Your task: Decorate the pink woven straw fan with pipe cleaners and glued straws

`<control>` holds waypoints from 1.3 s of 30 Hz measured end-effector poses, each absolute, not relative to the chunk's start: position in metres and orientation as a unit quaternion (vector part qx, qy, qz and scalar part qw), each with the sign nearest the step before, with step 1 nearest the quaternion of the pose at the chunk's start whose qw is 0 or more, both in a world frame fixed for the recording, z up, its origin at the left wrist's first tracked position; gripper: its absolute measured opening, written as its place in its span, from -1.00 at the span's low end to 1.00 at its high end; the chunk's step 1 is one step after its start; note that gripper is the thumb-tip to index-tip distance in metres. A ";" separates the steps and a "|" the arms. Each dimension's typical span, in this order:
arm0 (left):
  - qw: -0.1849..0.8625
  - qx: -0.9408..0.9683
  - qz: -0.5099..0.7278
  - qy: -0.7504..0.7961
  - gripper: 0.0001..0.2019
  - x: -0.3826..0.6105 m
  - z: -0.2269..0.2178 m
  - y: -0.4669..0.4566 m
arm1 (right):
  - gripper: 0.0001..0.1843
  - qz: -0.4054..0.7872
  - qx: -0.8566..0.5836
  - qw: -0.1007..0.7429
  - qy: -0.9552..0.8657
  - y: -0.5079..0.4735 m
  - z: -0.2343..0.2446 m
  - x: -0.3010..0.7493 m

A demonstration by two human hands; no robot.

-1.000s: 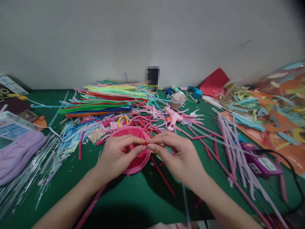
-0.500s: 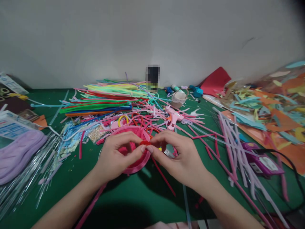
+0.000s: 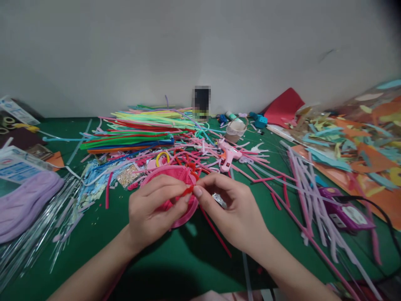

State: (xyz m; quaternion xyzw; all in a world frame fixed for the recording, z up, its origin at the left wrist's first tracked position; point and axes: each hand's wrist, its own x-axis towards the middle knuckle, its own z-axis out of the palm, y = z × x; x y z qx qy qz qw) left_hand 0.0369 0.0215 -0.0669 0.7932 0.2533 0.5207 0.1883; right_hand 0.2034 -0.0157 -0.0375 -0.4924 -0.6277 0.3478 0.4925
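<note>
Between the fingertips of both my hands is a short piece of red pipe cleaner (image 3: pixel 188 190), bent at the middle of the view. My left hand (image 3: pixel 156 202) pinches its left part with thumb and index finger. On the other end, my right hand (image 3: pixel 230 205) closes thumb and index finger. Behind and below the hands lies a round pink basket-like piece (image 3: pixel 188 215), partly covered by my left hand. A longer red pipe cleaner (image 3: pixel 219 236) runs along the table under my right hand. Scissors with a yellow handle (image 3: pixel 162 158) lie just beyond the pink piece.
Bundles of coloured pipe cleaners (image 3: pixel 134 136) lie at the back. A pink glue gun (image 3: pixel 228 155) rests behind my right hand. Lilac strips (image 3: pixel 313 200) and a purple device (image 3: pixel 346 209) with a black cable are at right. Lilac foam shapes (image 3: pixel 28 200) and silvery sticks (image 3: pixel 37 234) are at left.
My left fingers have shifted slightly and the red piece is now tilted, its right side higher. More of it shows between the fingertips. Both hands keep their pinch.
</note>
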 end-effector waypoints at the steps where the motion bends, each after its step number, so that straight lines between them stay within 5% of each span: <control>1: 0.191 0.788 0.528 0.253 -0.77 0.037 -0.067 0.022 | -0.87 0.374 -0.485 0.498 -0.613 -0.015 -0.039 0.202; 4: 0.239 0.774 0.515 0.282 -0.84 0.036 -0.063 0.025 | -0.86 0.380 -0.478 0.504 -0.611 -0.013 -0.042 0.204; 9: 0.370 0.793 0.349 0.335 -0.90 0.028 -0.042 0.035 | -0.92 0.196 -0.467 0.428 -0.749 -0.006 -0.042 0.219; 15: 0.338 0.816 0.304 0.357 -0.90 0.030 -0.034 0.037 | -0.89 0.106 -0.410 0.341 -0.839 -0.001 -0.039 0.226; 27: 0.183 0.810 0.435 0.347 -0.94 0.037 -0.053 0.031 | -0.88 0.156 -0.489 0.381 -0.769 -0.003 -0.041 0.212; 39: 0.258 0.803 0.402 0.357 -0.94 0.037 -0.049 0.034 | -0.86 0.069 -0.474 0.388 -0.788 -0.004 -0.045 0.215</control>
